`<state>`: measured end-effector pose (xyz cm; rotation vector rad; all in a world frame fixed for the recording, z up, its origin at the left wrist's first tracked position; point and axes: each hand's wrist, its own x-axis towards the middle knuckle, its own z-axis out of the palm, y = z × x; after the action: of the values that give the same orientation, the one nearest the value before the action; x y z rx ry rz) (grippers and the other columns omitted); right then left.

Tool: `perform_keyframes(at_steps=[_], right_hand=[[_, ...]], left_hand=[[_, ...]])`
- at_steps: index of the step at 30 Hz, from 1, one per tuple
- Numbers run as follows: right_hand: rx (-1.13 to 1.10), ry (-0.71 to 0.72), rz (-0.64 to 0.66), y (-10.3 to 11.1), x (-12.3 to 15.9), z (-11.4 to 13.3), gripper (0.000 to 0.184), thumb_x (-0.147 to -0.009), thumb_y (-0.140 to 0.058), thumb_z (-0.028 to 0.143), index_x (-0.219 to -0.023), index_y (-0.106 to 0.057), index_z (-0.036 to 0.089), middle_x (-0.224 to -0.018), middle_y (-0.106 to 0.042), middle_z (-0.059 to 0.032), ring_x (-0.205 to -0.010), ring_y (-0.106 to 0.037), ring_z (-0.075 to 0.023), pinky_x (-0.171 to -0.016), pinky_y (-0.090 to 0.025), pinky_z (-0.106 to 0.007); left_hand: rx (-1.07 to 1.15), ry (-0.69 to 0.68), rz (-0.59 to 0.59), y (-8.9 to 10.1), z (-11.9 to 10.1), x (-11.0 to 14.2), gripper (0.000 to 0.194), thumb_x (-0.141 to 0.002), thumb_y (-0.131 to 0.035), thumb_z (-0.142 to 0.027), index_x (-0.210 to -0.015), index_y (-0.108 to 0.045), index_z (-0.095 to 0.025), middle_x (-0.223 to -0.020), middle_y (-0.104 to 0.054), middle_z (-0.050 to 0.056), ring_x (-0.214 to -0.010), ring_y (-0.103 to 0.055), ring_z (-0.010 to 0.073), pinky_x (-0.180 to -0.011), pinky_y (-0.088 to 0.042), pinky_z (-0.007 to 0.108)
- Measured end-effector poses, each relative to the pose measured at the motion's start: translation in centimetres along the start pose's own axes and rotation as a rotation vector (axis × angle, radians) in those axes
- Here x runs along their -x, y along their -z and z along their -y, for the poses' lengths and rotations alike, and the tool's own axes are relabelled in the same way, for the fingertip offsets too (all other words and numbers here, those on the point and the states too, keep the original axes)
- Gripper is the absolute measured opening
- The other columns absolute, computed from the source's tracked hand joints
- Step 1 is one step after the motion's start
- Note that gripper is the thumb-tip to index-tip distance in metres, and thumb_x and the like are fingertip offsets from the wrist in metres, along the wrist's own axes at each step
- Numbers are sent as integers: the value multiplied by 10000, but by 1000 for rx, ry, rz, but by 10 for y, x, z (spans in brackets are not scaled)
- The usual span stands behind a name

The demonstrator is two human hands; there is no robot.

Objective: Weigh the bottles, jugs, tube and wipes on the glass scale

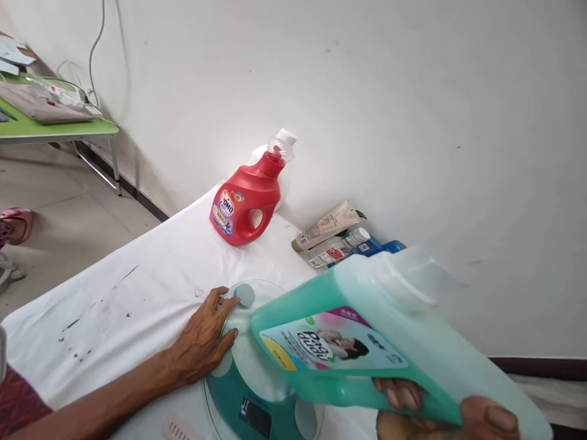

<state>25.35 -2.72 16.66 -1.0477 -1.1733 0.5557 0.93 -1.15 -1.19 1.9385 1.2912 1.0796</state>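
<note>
My right hand [440, 410] grips a large green detergent jug [367, 342] from below, holding it tilted in the air above a round glass scale [257, 391]. The jug has a colourful label and a clear cap. My left hand [204, 336] rests on the scale's left rim with fingers curled against the glass. The scale lies on a white cloth [137, 293] and its right part is hidden behind the jug.
A red OMO detergent bottle [245, 205] stands at the back by the white wall. Several tubes and small bottles [339, 238] lie along the wall. A green folding table [50, 122] stands at far left. A pink shoe [16, 223] is on the floor.
</note>
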Motion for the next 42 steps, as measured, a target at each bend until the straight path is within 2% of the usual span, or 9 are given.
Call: perform_keyframes(at_steps=[5,9,13,21,25,28,31,37,42], right_hand=[[-84,44,-165,-27,-69,-25,420,-865,-625,519,-628,-398,257,-491,-279,85,-359,-260,-78,-327,-223,-246],[-74,70,-359,-75,-111,-56,453,-807,-740,516,-607,-420,263,-505,-291,87,-400,-310,-88,-352,-262,-262],[19,77,-410,-116,-141,-99,497,-763,-814,583,-589,-450,293,-498,-351,75,-412,-337,-119,-356,-303,-307],[113,-41,-506,-144,-159,-157,469,-788,-728,721,-773,-639,261,-587,-514,27,-485,-489,-188,-459,-476,-383],[169,-15,-493,-154,-149,-160,594,-864,-599,758,-1002,-692,189,-830,-687,-74,-784,-694,-271,-681,-597,-433],[180,58,-322,-147,-133,-155,627,-912,-554,733,-1186,-639,175,-1062,-720,-112,-995,-706,-270,-851,-600,-439],[229,85,-168,-120,-121,-153,575,-919,-555,723,-1182,-573,212,-1120,-693,-97,-1000,-681,-240,-919,-576,-439],[481,7,-381,-53,-150,-179,511,-925,-511,712,-1136,-485,247,-1226,-610,-139,-1137,-607,-275,-1044,-503,-505],[546,-54,-362,-56,-192,-209,498,-837,-701,525,-1165,-495,212,-1235,-617,-145,-1077,-624,-274,-1038,-507,-490]], left_hand=[[18,23,-10,-7,5,3,544,-1016,-527,-211,-1543,-421,-296,-1552,-417,163,-1277,-630,327,-1046,-596,559],[32,5,-43,-10,6,3,569,-1016,-515,-198,-1563,-399,-301,-1556,-419,169,-1308,-617,330,-1058,-594,553],[20,9,-62,-14,9,5,586,-1019,-521,-212,-1581,-387,-307,-1602,-396,174,-1378,-581,351,-1075,-590,548],[-41,18,-94,-18,13,8,580,-1037,-518,-267,-1603,-400,-316,-1630,-417,159,-1395,-588,346,-1093,-590,521],[-50,33,-59,-14,11,4,521,-1049,-515,-305,-1565,-443,-318,-1609,-420,158,-1315,-632,333,-1060,-604,535],[-59,32,-39,-10,11,3,484,-1061,-504,-332,-1543,-464,-322,-1585,-431,148,-1292,-637,329,-1043,-611,540],[-78,35,-31,-8,13,2,476,-1068,-497,-355,-1542,-467,-327,-1578,-432,139,-1299,-629,329,-1038,-611,542],[-104,16,-36,-4,13,0,470,-1061,-507,-394,-1528,-491,-341,-1549,-457,120,-1250,-660,311,-990,-640,509],[-122,30,-12,-1,10,-3,471,-1057,-520,-421,-1525,-502,-359,-1534,-471,109,-1222,-673,307,-949,-660,494]])
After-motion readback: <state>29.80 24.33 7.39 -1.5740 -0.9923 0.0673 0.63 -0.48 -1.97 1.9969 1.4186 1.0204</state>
